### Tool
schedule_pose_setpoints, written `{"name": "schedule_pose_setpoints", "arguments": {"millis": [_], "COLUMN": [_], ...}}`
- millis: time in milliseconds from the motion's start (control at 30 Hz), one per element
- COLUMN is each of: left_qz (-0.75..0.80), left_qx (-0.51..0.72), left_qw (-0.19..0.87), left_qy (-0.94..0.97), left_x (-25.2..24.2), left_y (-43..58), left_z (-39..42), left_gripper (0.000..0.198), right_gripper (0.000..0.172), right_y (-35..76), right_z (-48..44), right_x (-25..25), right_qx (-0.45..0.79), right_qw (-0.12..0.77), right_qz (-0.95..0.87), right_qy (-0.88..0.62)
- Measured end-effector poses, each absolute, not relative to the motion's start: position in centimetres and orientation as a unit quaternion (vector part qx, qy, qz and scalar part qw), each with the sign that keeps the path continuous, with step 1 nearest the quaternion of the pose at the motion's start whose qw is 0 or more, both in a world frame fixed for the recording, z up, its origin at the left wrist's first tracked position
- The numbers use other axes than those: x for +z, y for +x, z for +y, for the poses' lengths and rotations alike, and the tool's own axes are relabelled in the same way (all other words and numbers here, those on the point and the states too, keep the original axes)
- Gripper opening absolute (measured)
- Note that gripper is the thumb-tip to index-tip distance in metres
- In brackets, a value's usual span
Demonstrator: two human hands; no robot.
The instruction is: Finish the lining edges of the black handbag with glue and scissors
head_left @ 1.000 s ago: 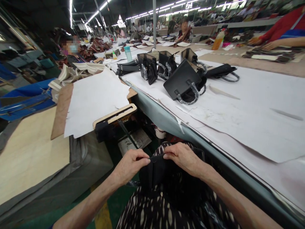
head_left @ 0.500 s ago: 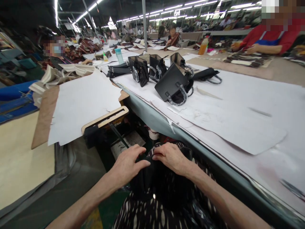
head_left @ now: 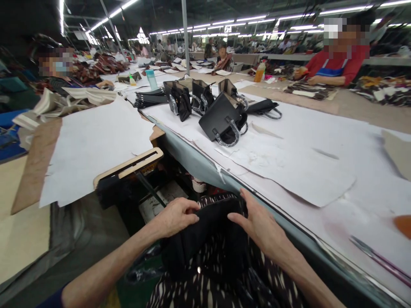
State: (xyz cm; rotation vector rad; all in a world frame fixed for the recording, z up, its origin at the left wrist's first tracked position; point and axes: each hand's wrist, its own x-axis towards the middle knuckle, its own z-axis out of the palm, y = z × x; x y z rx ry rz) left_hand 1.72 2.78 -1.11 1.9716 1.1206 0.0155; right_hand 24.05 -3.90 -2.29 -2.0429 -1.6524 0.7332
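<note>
A black bag piece lies on my lap, over a dark patterned garment. My left hand grips its upper left edge with the fingers curled over it. My right hand holds the upper right side, fingers bent around the edge. Both hands sit just below the table's front edge.
Several finished black handbags with clear handles stand on the white paper-covered table. A slotted wooden frame juts out at left beside a white sheet. A tool lies at the right. Other people work at far tables.
My hands have moved apart along the bag piece's top edge, and the piece now looks wider and raised. The view has shifted to the right.
</note>
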Motion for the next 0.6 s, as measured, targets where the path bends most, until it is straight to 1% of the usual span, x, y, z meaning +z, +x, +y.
{"name": "schedule_pose_setpoints", "arguments": {"millis": [33,100,233,300,400,500,600], "left_qz": [0.452,0.462,0.457,0.448,0.416,0.366,0.318], "left_qx": [0.008,0.013,-0.013,-0.025,-0.009,-0.001,-0.005], "left_qw": [0.413,0.380,0.335,0.321,0.311,0.360,0.464], "left_qy": [0.791,0.801,0.824,0.834,0.854,0.858,0.827], "left_x": [-1.0,-0.9,-0.5,-0.5,-1.0,-1.9,-2.3], "left_y": [1.9,2.3,3.1,3.7,4.7,5.6,5.9], "left_z": [2.8,2.7,2.9,3.3,4.5,5.9,6.9], "left_gripper": [0.021,0.020,0.022,0.028,0.034,0.028,0.028], "right_gripper": [0.069,0.065,0.045,0.045,0.052,0.056,0.058], "right_y": [24.4,24.8,24.9,24.8,24.7,25.0,25.9], "right_z": [-4.1,-4.3,-4.1,-4.0,-3.9,-3.8,-3.5], "right_x": [-2.9,-3.8,-4.3,-3.8,-3.0,-2.4,-1.7], "right_qx": [0.299,0.366,0.429,0.437,0.449,0.465,0.489], "right_qw": [0.204,0.219,0.268,0.268,0.255,0.254,0.253], "right_qz": [-0.574,-0.556,-0.547,-0.545,-0.558,-0.583,-0.603], "right_qy": [-0.735,-0.713,-0.667,-0.663,-0.650,-0.616,-0.577]}}
